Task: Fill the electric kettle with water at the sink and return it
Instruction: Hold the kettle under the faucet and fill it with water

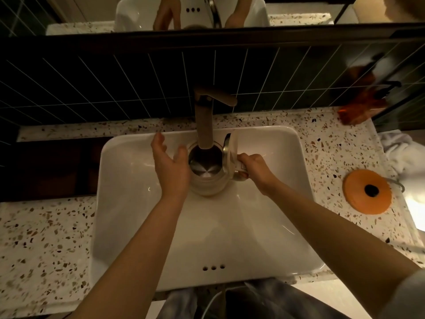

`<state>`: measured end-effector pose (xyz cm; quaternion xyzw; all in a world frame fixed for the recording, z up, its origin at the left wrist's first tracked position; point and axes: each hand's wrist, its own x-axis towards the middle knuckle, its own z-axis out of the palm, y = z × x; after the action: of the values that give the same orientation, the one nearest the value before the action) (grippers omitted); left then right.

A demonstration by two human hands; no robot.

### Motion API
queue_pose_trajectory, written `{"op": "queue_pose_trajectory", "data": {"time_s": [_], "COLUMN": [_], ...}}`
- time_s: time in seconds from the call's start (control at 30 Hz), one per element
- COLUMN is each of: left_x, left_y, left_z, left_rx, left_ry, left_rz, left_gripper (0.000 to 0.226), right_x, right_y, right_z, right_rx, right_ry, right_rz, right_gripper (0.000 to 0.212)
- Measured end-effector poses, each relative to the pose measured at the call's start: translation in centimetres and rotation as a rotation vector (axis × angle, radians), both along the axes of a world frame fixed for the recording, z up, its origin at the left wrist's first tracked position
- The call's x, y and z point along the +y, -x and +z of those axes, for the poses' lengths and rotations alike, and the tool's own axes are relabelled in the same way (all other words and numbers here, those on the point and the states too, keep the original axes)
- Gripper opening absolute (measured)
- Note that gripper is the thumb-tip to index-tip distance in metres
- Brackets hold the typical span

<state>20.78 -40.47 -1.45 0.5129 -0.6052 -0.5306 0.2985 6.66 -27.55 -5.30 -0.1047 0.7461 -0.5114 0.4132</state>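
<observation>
Forearms are taking up the whole near part of the view, both reaching far over the sink. Going by size from there: terrazzo countertop [46, 226] is wrapping around a white rectangular basin [264, 226], and a bronze-coloured faucet [204, 120] is sticking out from the far wall over it.

So the electric kettle [207, 176] is sitting low in the far middle of the basin, upright, lid [228, 150] flipped up on the right side, mouth parked right under the spout. Can't tell if any water is running; the steel bottom is looking dry to me.

Right hand [255, 169] is clenched around the kettle's handle on the right. Left hand [171, 166] is hanging loose with fingers spread, resting against or just beside the kettle's left wall, holding nothing.

Orange kettle base [366, 192] is waiting on the counter off to the right, well apart from the basin.

My guess: the tap lever is lying straight beyond the left hand, up and far, so that free hand is the nearer one to work it while the right is keeping the kettle steady.
</observation>
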Motion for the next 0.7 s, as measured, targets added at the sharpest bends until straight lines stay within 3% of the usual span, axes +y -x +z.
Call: {"op": "queue_pose_trajectory", "data": {"time_s": [0.1, 0.27, 0.47, 0.57, 0.7], "left_x": [-0.8, -2.3, -4.6, -5.0, -5.0], "left_y": [2.0, 5.6, 9.1, 10.3, 11.0], "left_z": [1.5, 3.3, 2.8, 2.2, 2.0], "left_rx": [-0.006, -0.172, -0.402, -0.565, -0.625], "left_ry": [0.228, 0.606, 0.933, 1.046, 1.058], "left_rz": [-0.163, -0.48, -0.786, -0.797, -0.75], "left_gripper": [0.054, 0.048, 0.057, 0.062, 0.052], "right_x": [-0.1, -0.2, -0.4, -0.4, -0.3], "right_y": [0.0, 0.1, 0.6, 0.7, 0.9], "right_z": [0.0, -0.1, -0.5, -0.6, -0.7], "right_rx": [-0.017, -0.024, -0.016, -0.016, -0.024], "right_ry": [0.011, 0.011, -0.011, -0.007, -0.002], "right_rz": [-0.01, -0.013, -0.017, -0.013, 0.006], "right_gripper": [0.039, 0.036, 0.04, 0.039, 0.038]}}
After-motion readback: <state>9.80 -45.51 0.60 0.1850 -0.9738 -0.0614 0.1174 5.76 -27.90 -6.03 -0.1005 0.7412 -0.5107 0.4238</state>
